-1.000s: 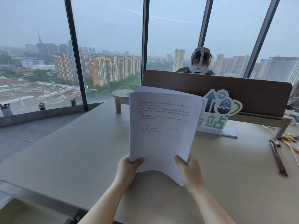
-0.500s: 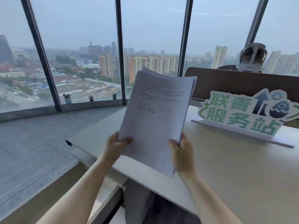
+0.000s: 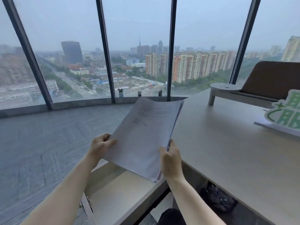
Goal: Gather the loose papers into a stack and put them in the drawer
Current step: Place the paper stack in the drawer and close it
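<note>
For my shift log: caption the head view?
Both hands, left and right, hold white paper stack above open beige drawer.

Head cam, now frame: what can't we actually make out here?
- Printed text on the paper stack: too small and blurred to read.
- Green sign: cut off by the right edge.
- Drawer front part: hidden by the left hand forearm and the stack.
- Right hand fingers: hidden behind the stack.

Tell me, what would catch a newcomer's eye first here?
The stack of papers in the middle, tilted and held at its near corners by the left hand and right hand. Below it sits an open drawer beside the desk. Behind, tall windows show a hazy city, and a green sign stands at the right edge.
</note>
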Motion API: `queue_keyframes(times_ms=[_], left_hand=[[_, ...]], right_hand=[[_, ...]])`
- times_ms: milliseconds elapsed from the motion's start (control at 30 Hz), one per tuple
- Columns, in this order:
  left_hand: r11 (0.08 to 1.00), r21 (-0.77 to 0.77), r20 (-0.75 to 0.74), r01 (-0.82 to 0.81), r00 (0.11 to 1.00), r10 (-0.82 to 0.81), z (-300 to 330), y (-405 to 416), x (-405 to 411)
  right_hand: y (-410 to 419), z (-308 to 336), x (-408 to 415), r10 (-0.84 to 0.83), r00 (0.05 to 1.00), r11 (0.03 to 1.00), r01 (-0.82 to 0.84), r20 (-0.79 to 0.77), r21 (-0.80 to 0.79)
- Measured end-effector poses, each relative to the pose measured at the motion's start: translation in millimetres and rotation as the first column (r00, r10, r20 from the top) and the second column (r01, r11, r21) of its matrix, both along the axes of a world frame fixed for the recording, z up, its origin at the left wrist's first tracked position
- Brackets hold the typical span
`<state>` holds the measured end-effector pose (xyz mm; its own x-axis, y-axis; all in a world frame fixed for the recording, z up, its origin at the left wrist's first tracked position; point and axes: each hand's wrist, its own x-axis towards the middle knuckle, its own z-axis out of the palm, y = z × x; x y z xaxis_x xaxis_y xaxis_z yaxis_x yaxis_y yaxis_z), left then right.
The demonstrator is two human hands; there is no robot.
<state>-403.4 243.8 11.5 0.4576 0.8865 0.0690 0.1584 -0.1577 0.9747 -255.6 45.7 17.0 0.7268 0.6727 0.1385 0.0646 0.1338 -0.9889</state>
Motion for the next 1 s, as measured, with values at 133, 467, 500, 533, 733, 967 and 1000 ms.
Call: queue_keyframes(times_ms=[133,467,500,533,733,967,1000], left_hand=[[0.999,-0.013,-0.096,-0.032,0.995,0.030,-13,16,-40],[0.995,-0.065,-0.301,-0.073,0.952,0.050,-39,29,-99],[0.995,-0.065,-0.328,-0.074,0.943,0.049,-42,30,-103],[0.995,-0.067,-0.358,-0.072,0.933,0.044,-44,31,-106],[0.995,-0.076,-0.494,-0.066,0.869,0.020,-67,38,-108],[1.000,0.004,-0.629,0.019,0.777,-0.012,-88,44,-69],[0.999,0.023,-0.645,0.032,0.764,-0.009,-91,46,-62]], right_hand=[[20,-22,-32,0.039,0.998,0.998,-0.041,-0.056,-0.044],[26,-70,-95,0.153,0.960,0.972,-0.190,-0.233,-0.142],[25,-74,-100,0.156,0.957,0.966,-0.199,-0.243,-0.167],[24,-78,-105,0.158,0.954,0.959,-0.210,-0.256,-0.189],[29,-111,-124,0.099,0.913,0.893,-0.257,-0.395,-0.369],[42,-126,-118,-0.075,0.857,0.815,-0.241,-0.510,-0.526],[43,-125,-114,-0.085,0.847,0.818,-0.241,-0.524,-0.522]])
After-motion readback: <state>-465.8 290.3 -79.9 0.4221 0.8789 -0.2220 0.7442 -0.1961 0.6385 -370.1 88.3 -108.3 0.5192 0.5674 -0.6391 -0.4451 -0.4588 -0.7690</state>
